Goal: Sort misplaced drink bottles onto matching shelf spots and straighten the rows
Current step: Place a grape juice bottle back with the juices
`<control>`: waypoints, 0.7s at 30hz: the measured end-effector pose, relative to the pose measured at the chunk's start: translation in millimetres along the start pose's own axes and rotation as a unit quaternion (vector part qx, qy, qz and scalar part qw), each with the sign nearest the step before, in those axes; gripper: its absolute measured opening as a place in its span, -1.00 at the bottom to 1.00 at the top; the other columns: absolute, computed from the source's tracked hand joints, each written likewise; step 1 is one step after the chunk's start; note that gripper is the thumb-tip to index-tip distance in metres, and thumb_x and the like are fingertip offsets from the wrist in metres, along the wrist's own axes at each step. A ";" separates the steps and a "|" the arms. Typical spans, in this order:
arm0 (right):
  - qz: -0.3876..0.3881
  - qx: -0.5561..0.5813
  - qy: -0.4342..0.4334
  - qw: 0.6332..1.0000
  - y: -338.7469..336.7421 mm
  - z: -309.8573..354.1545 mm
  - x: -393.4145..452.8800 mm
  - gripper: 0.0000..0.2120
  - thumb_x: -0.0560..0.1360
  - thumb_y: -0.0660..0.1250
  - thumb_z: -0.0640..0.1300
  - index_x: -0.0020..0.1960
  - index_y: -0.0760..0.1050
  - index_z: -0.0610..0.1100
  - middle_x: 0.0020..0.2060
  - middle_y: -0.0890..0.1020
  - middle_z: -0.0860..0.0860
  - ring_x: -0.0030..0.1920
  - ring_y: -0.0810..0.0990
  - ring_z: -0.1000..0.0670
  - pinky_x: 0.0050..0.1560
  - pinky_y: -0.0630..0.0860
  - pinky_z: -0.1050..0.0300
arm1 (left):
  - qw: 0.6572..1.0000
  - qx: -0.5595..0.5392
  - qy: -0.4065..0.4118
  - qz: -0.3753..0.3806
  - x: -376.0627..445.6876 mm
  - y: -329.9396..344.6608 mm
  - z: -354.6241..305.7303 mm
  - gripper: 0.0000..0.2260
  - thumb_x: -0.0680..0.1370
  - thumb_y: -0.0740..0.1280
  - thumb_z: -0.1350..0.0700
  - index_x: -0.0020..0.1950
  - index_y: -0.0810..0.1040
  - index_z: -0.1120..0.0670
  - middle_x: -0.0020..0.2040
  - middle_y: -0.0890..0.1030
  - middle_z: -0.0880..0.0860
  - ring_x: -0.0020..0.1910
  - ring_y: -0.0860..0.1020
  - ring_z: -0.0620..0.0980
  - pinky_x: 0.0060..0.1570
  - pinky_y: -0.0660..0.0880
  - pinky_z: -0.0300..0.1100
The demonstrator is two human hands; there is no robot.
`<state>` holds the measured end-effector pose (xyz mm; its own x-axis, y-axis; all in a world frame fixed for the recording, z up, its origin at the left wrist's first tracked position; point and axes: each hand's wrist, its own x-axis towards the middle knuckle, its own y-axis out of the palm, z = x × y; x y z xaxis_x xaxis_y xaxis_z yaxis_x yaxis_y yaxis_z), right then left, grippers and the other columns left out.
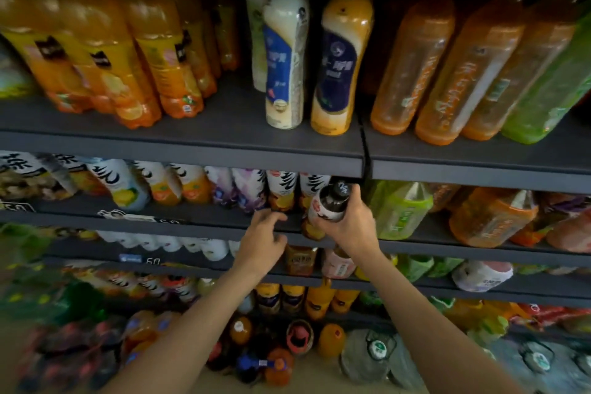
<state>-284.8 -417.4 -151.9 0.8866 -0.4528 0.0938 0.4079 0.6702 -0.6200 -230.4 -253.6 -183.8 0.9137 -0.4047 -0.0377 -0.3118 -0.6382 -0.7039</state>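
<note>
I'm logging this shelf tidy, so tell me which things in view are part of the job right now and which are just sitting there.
In play:
right hand gripping dark bottle
left hand at second shelf edge
white-label bottles behind the hands

Just sitting:
orange juice bottles, top shelf
two milky bottles
green bottle
floor bottles

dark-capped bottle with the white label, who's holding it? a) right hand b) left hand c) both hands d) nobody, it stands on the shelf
a: the right hand is curled round the dark-capped bottle at the front of the second shelf, while the left hand rests on the shelf edge beside it, apart from the bottle.
</note>
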 end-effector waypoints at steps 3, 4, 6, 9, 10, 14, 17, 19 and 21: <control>-0.030 -0.022 0.028 0.999 16.4 0.0 7.1 -0.42 0.33 0.52 -0.02 0.18 0.29 -0.16 0.08 0.58 -0.09 0.07 0.58 -0.12 -0.09 0.52 0.06 | 1.000 -0.008 0.010 0.013 12.6 -8.0 10.4 -0.70 0.53 0.27 0.25 0.26 0.47 0.08 0.35 0.31 0.08 0.23 0.45 0.08 0.19 0.43 -0.02; -0.039 -0.031 0.032 0.998 19.7 0.7 9.5 -0.42 0.33 0.52 0.00 0.18 0.29 -0.16 0.08 0.58 -0.09 0.07 0.58 -0.13 -0.08 0.53 0.03 | 1.000 -0.009 0.013 0.015 15.8 -10.0 13.3 -0.70 0.53 0.26 0.25 0.26 0.47 0.09 0.36 0.31 0.09 0.23 0.45 0.09 0.19 0.43 -0.02; -0.050 -0.044 0.036 0.997 24.9 4.6 14.4 -0.39 0.33 0.51 0.01 0.22 0.28 -0.17 0.11 0.57 -0.10 0.10 0.57 -0.15 -0.01 0.55 -0.04 | 1.000 -0.007 0.017 0.016 19.3 -13.2 17.7 -0.70 0.53 0.26 0.25 0.27 0.47 0.10 0.36 0.31 0.09 0.24 0.46 0.09 0.19 0.42 -0.02; -0.049 -0.055 0.037 0.997 30.6 9.8 23.3 -0.30 0.33 0.51 -0.01 0.33 0.24 -0.18 0.18 0.54 -0.13 0.17 0.53 -0.17 0.07 0.52 -0.14 | 0.999 -0.006 0.027 0.020 21.9 -16.5 20.7 -0.70 0.54 0.26 0.25 0.27 0.47 0.11 0.36 0.31 0.09 0.25 0.45 0.07 0.22 0.39 -0.05; -0.049 -0.054 0.041 0.996 31.2 10.9 26.8 -0.29 0.33 0.51 -0.03 0.34 0.24 -0.19 0.19 0.53 -0.14 0.19 0.52 -0.18 0.10 0.50 -0.16 | 0.999 -0.003 0.030 0.020 22.1 -17.7 21.4 -0.70 0.54 0.26 0.25 0.27 0.47 0.11 0.36 0.31 0.08 0.25 0.45 0.07 0.23 0.38 -0.06; -0.047 -0.050 0.091 0.994 32.8 13.3 40.6 -0.33 0.33 0.51 -0.01 0.29 0.29 -0.22 0.17 0.54 -0.17 0.16 0.53 -0.21 0.10 0.51 -0.16 | 0.999 0.007 0.040 0.016 23.1 -23.5 23.3 -0.71 0.55 0.24 0.23 0.26 0.47 0.09 0.37 0.29 0.06 0.27 0.42 0.03 0.22 0.36 -0.15; -0.039 -0.044 0.103 0.993 37.3 13.2 48.1 -0.39 0.33 0.50 0.05 0.21 0.34 -0.22 0.09 0.57 -0.16 0.06 0.59 -0.21 0.00 0.56 -0.15 | 0.999 0.006 0.042 0.010 26.3 -27.8 23.0 -0.73 0.54 0.25 0.23 0.24 0.49 0.09 0.35 0.31 0.05 0.22 0.46 0.02 0.20 0.38 -0.11; -0.043 -0.035 0.106 0.993 41.2 12.4 50.2 -0.41 0.34 0.48 0.05 0.21 0.34 -0.22 0.08 0.55 -0.16 0.05 0.59 -0.21 -0.01 0.56 -0.16 | 0.999 0.004 0.050 0.004 27.9 -30.0 23.0 -0.75 0.53 0.26 0.24 0.20 0.50 0.09 0.31 0.34 0.05 0.16 0.49 0.03 0.17 0.41 -0.09; -0.055 -0.023 0.103 0.993 43.8 11.6 49.5 -0.42 0.37 0.47 -0.01 0.25 0.31 -0.21 0.12 0.54 -0.16 0.10 0.56 -0.20 0.06 0.53 -0.14 | 0.998 0.002 0.059 -0.003 28.5 -32.2 25.5 -0.75 0.52 0.27 0.26 0.18 0.51 0.11 0.28 0.36 0.05 0.14 0.50 0.04 0.15 0.42 -0.07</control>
<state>-220.5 -403.7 -165.4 0.7720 -0.6357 0.0037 0.4844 0.5845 -0.6509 -187.7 -227.9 -180.3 0.8788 -0.4746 0.0498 -0.3046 -0.6383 -0.7070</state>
